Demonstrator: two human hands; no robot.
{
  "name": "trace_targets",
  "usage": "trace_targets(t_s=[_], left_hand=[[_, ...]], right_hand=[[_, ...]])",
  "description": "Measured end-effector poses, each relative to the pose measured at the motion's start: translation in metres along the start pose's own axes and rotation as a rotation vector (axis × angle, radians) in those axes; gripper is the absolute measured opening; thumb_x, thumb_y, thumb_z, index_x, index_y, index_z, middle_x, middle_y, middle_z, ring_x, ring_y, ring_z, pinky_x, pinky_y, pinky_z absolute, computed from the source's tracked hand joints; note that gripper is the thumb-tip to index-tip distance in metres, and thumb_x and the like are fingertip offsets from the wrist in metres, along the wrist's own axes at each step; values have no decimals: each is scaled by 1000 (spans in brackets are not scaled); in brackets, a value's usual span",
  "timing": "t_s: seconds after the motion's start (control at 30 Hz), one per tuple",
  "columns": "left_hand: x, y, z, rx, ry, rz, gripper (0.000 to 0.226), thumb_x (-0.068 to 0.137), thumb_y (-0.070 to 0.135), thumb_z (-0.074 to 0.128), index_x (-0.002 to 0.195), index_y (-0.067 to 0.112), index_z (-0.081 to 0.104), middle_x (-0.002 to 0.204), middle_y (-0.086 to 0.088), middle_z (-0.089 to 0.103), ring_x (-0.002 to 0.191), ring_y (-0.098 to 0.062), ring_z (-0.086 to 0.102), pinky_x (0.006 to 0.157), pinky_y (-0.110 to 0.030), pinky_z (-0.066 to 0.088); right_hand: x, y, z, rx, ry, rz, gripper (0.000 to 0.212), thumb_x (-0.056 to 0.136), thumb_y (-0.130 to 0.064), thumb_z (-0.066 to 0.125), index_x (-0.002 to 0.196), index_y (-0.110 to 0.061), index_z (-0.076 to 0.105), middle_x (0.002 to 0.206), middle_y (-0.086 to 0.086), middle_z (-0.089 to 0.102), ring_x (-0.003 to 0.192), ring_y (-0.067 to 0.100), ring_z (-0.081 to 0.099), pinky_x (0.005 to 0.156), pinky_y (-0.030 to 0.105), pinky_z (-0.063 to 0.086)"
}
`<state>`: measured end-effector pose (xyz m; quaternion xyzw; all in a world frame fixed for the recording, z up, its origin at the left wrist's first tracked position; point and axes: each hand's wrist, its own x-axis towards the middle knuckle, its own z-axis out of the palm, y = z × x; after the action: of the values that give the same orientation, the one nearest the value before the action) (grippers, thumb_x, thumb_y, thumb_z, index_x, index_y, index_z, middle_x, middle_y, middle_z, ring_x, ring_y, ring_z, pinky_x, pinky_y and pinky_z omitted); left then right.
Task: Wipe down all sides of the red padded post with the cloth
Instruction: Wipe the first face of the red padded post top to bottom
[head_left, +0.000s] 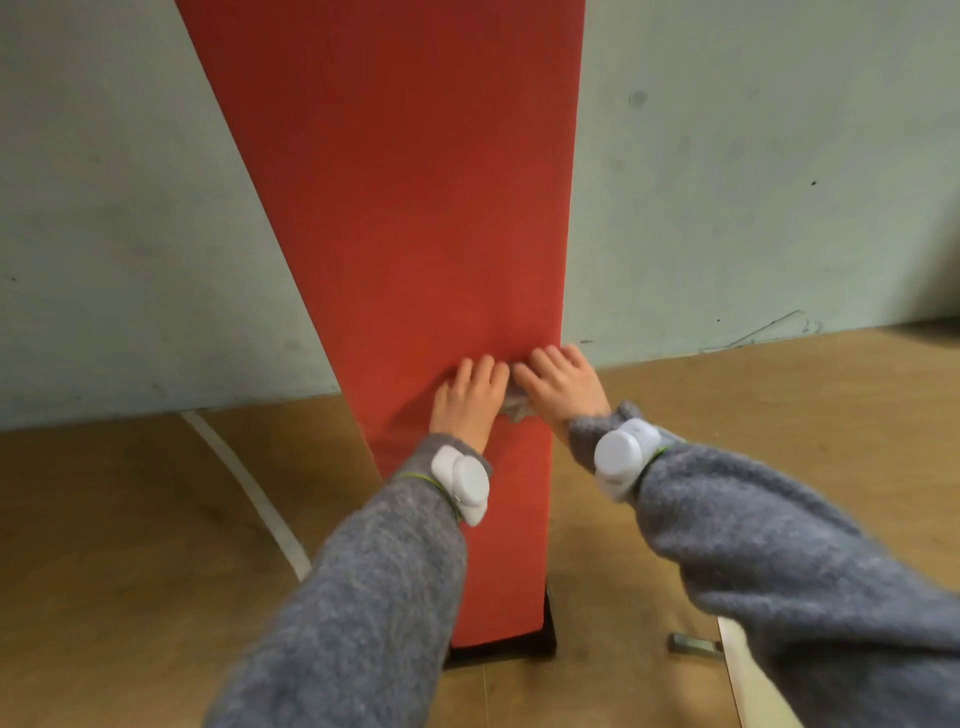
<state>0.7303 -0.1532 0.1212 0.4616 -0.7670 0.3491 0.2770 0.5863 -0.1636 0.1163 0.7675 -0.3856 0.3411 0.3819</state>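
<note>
- A wooden floor (779, 415) is running across the room, meeting a pale greenish wall (779, 182) that is showing scuffs and small dark marks.
- One curved white line (249, 493) is crossing the floor left of the post.
- One red padded post (415, 208) is standing upright in front of the wall and filling the middle of the view. Its foot is sitting on one black base (548, 634).
- One small metal fitting (693, 644) is lying on the floor to the right of the base.
- One grey cloth (514, 408) is lying against the near face of the post, low down, showing between the two hands.
- The left hand (470, 397) is lying flat on the red padding with its fingers stretched out, just beside the cloth.
- The right hand (561, 387) is pressing on the cloth near the post's right edge, fingers extended rather than curled.
- Two grey woolly sleeves are covering the arms, and two white wrist units, left (462, 480) and right (623, 457), are sitting over them.
</note>
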Motion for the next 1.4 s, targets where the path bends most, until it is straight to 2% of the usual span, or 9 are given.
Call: trace_targets(t_s=[0.13,0.3,0.5,0.63,0.83,1.0,1.1,1.27,1.4], left_hand=[[-7,1,10,-22,31,64,18,70,17,43,56,20,55,57,5,47,52,-12,53,34,-22,32],[5,-1,2,-53,130,73,16,73,15,46,61,20,55,60,2,49,55,-16,55,36,-25,35],[54,0,-25,-67,272,-46,21,85,18,47,69,19,60,66,2,54,64,-18,56,51,-27,39],[52,6,-22,-141,308,-59,24,89,18,48,68,17,60,66,1,53,67,-17,50,52,-26,40],[22,11,0,-82,151,56,25,77,15,69,72,21,46,62,5,48,59,-13,49,41,-23,34],[-8,27,23,-114,-31,157,22,78,17,47,57,22,54,57,6,48,54,-11,54,37,-22,33],[-21,28,32,-156,-103,226,20,71,15,45,55,21,55,56,7,47,53,-11,54,36,-22,33],[-28,10,33,-181,-80,285,22,73,7,47,57,21,52,57,6,46,54,-11,51,38,-21,33],[-43,-22,34,-182,-12,305,18,75,3,47,65,18,44,60,4,45,55,-12,49,39,-21,36]], right_hand=[[-10,-3,0,-55,-27,-31,21,75,-12,43,68,-13,63,59,2,50,55,22,48,62,31,27],[0,8,-14,-57,1,-48,6,79,-11,43,82,-14,39,66,4,53,59,23,48,61,30,27],[22,44,-32,28,197,106,15,81,-8,55,95,-13,50,87,9,65,82,22,46,70,30,37],[22,39,-28,99,220,166,16,81,-5,51,94,-13,47,85,11,64,81,21,44,63,29,44],[-11,29,-9,83,103,133,12,82,0,47,75,-7,54,65,10,51,67,19,34,47,33,42],[-50,9,11,126,-110,146,1,79,-13,46,80,-13,46,64,7,51,56,23,47,39,29,38],[-61,-2,19,141,-186,138,12,76,-22,43,81,-16,35,63,6,52,53,24,52,37,24,35],[-62,-11,22,110,-94,56,13,80,-19,47,82,-14,36,66,7,51,65,19,34,41,28,36],[-42,-35,31,129,-47,6,23,80,-32,51,82,-13,37,66,5,51,65,17,34,41,28,34]])
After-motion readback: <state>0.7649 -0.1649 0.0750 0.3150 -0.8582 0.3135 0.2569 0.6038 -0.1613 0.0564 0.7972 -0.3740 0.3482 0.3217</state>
